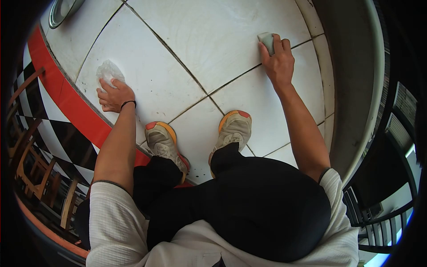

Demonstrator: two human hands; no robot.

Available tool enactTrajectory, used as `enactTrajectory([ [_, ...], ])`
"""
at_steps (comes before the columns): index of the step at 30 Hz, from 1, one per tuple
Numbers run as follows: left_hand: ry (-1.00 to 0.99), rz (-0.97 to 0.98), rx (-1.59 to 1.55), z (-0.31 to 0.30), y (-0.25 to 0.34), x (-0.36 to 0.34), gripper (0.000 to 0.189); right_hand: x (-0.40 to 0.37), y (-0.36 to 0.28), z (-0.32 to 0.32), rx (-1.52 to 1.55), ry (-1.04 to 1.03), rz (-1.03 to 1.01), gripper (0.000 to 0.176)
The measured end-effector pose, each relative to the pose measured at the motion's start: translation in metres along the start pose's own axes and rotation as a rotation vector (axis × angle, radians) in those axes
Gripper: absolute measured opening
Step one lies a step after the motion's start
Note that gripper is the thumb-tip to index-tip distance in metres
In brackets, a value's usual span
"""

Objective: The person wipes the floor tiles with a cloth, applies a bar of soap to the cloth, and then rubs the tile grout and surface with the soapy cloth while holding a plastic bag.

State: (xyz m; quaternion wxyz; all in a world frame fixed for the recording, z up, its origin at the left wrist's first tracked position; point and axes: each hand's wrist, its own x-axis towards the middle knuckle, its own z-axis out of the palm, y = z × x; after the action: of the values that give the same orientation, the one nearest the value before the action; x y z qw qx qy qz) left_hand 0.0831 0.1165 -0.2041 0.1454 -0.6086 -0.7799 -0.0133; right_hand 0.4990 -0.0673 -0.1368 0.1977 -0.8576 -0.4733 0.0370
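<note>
My left hand [116, 95] rests low over the white tiles, its fingers curled on a crumpled clear plastic bag [109, 70]. A dark band circles that wrist. Farther to the right, my right hand [280, 64] grips a grey-green sponge [266, 41] and presses it against the tiled floor [227, 40], close to a dark grout line. The palm side of both hands is hidden. Dark specks and smudges mark the tiles between my hands and feet.
A metal bowl [61, 12] stands at the top left. My shoes [233, 129] are on the tiles. A red border [71, 100] and checkered floor run along the left, with wooden chairs [44, 178] beyond. A dark raised edge [356, 75] curves along the right.
</note>
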Motion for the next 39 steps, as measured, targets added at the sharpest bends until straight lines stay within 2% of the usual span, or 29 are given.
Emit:
enactTrajectory([
  [1, 0.004, 0.001, 0.008, 0.001, 0.0, 0.0, 0.053, -0.006, -0.009, 0.005, -0.002, 0.021, 0.04, 0.039],
  [2, 0.011, 0.0, 0.013, 0.002, 0.002, 0.0, 0.052, -0.021, -0.03, 0.009, 0.089, -0.05, -0.019, 0.043],
  [4, 0.0, 0.003, 0.017, 0.002, 0.003, 0.002, 0.052, -0.065, -0.076, 0.013, 0.231, -0.392, -0.241, 0.054],
  [5, -0.008, 0.003, 0.026, 0.0, 0.001, 0.001, 0.052, -0.077, -0.089, 0.013, 0.274, -0.515, -0.351, 0.053],
  [7, 0.004, 0.001, 0.005, 0.0, 0.002, 0.002, 0.051, -0.07, -0.071, 0.013, 0.25, -0.425, -0.385, 0.054],
  [9, 0.006, 0.011, 0.0, 0.001, -0.001, 0.001, 0.051, -0.045, -0.034, -0.001, 0.131, -0.253, -0.147, 0.05],
  [11, 0.014, 0.003, -0.004, 0.002, -0.001, 0.002, 0.051, -0.022, 0.004, -0.009, 0.039, -0.089, -0.007, 0.043],
  [14, 0.01, -0.006, 0.017, 0.002, 0.001, 0.002, 0.051, -0.025, -0.003, -0.001, 0.017, 0.026, 0.097, 0.041],
  [18, 0.004, -0.004, 0.007, 0.001, -0.002, 0.0, 0.051, -0.081, -0.069, 0.006, 0.254, -0.359, -0.145, 0.053],
  [21, -0.009, 0.002, 0.008, -0.001, 0.001, 0.003, 0.051, -0.067, -0.048, -0.004, 0.198, -0.414, -0.254, 0.059],
  [24, -0.022, -0.008, 0.012, -0.002, 0.0, 0.002, 0.052, -0.027, 0.022, -0.008, 0.042, -0.067, -0.014, 0.044],
  [26, -0.03, -0.013, 0.02, -0.003, 0.002, 0.002, 0.052, -0.004, 0.043, -0.017, 0.001, 0.043, 0.014, 0.04],
  [29, -0.024, -0.019, 0.013, 0.001, 0.001, 0.002, 0.052, -0.017, 0.018, -0.004, 0.001, 0.075, 0.087, 0.04],
  [33, -0.043, -0.018, 0.028, -0.002, 0.001, 0.002, 0.052, -0.076, -0.074, 0.011, 0.299, -0.359, -0.196, 0.053],
  [36, -0.037, -0.008, 0.017, -0.002, 0.002, 0.003, 0.052, -0.069, -0.064, 0.005, 0.272, -0.394, -0.272, 0.058],
  [39, -0.03, -0.027, 0.01, 0.0, 0.001, 0.003, 0.052, -0.038, -0.015, -0.013, 0.144, -0.205, -0.014, 0.046],
])
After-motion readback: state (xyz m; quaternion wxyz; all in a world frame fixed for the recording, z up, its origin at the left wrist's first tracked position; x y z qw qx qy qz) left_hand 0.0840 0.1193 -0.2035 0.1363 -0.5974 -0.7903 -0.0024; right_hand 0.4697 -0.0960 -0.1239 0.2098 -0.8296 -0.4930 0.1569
